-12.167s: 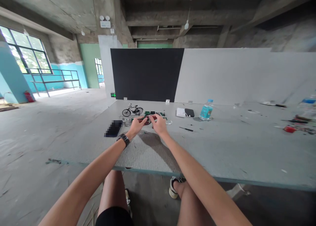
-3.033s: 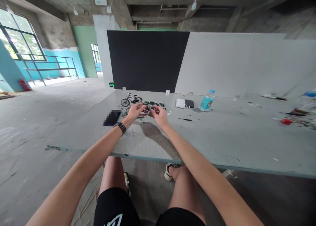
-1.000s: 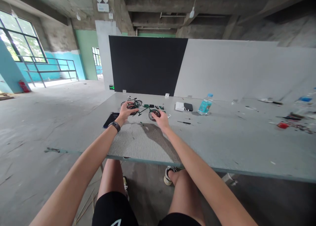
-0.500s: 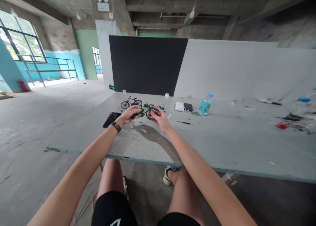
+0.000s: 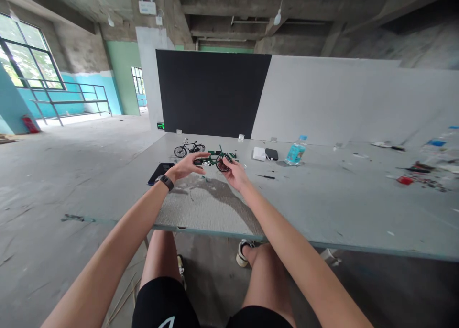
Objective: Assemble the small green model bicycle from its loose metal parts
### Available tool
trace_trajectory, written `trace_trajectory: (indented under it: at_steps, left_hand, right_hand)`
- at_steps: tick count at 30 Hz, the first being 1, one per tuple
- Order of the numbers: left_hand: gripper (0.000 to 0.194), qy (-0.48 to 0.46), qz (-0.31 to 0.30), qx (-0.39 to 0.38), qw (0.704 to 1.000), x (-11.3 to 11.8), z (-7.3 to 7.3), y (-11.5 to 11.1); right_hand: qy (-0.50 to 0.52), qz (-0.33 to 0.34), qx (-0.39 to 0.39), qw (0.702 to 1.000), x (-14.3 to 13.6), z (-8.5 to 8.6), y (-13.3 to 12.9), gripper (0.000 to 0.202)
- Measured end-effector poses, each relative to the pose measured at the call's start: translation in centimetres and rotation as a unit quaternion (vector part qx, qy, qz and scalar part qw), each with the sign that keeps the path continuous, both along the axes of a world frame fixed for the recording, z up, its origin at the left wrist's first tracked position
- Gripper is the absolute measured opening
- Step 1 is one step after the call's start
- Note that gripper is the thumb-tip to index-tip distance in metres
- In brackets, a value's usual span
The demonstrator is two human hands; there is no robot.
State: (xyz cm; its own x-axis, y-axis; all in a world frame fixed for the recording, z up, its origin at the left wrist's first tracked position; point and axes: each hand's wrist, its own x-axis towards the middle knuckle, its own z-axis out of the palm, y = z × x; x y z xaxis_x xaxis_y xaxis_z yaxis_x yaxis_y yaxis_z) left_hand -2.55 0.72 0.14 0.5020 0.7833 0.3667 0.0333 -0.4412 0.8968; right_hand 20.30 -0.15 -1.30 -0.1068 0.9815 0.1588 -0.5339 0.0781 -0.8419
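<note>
A small green model bicycle (image 5: 212,161) is held above the table in front of me. My right hand (image 5: 234,172) grips it by the black wheel with red inside, thumb against the spokes. My left hand (image 5: 188,166) is at the bicycle's other end, its thumb and fingers spread apart around that end; whether they touch it I cannot tell. Behind my left hand a black model bicycle (image 5: 189,149) stands upright on the table. Green and black parts lie behind the held bicycle, partly hidden by it.
On the grey table (image 5: 304,203), a phone (image 5: 159,173) lies at the left. Rightward are a white case (image 5: 259,153), a black case (image 5: 271,154), a screwdriver (image 5: 265,177), a bottle (image 5: 296,151) and a red item (image 5: 405,180) among small parts. A black-and-white partition (image 5: 215,93) stands behind.
The left hand's fingers have opened away from the green bicycle. The bicycle has turned in the right hand, with a green bar now sticking up near the wheel. The view has shifted slightly.
</note>
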Motion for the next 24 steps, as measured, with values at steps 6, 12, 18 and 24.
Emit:
trace_trajectory:
  at_steps: [6, 12, 18, 24]
  left_hand:
    - [0.04, -0.019, 0.132, 0.121, 0.984, 1.8, 0.4, -1.1]
    - [0.03, -0.098, 0.206, 0.108, 0.968, 2.5, -0.5, -0.2]
    - [0.039, -0.229, 0.27, -0.044, 0.934, 2.1, -1.7, 1.7]
    - [0.044, -0.299, 0.255, -0.128, 0.911, 2.3, -1.6, 1.5]
  right_hand:
    - [-0.055, -0.018, -0.006, 0.998, 0.1, -0.1, 0.0, 0.022]
    - [-0.079, -0.014, 0.064, 0.995, 0.2, 0.6, -0.4, 0.044]
    - [-0.156, -0.121, 0.106, 0.975, 0.6, 0.1, 0.1, 0.052]
    - [-0.246, -0.141, 0.124, 0.951, 0.5, -1.1, 0.5, 0.05]
